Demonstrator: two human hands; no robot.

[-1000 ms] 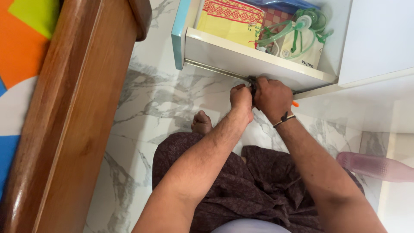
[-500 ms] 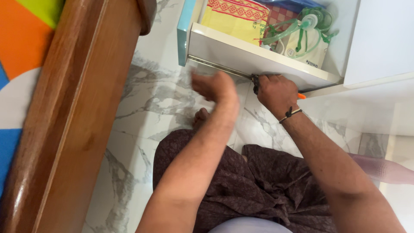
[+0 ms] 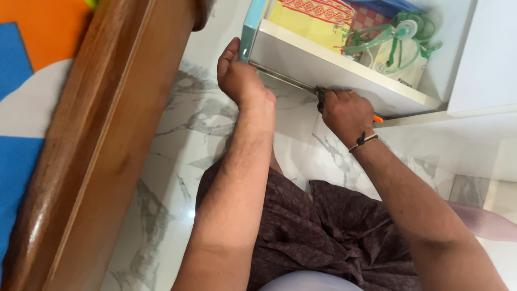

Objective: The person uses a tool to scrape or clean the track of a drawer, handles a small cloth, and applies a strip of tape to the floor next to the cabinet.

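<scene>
Drawer (image 3: 323,67), white and pulled out, sits at twelve o'clock above my knees, its metal runner (image 3: 283,80) exposed along the lower edge. My right hand (image 3: 344,110) is closed tight on a tool with an orange handle (image 3: 378,119), its dark tip pressed to the runner; what kind of tool it is I cannot tell. A second ago both hands were bunched at that spot. My left hand (image 3: 239,78) has since moved off to ten o'clock and now cups the drawer's blue front corner (image 3: 249,29), fingers loosely curled, holding nothing. I judge this a bracing hold, steadying the drawer while the tool works. Yellow cloth (image 3: 312,19) and a green tubing set (image 3: 398,40) lie inside, untouched.
</scene>
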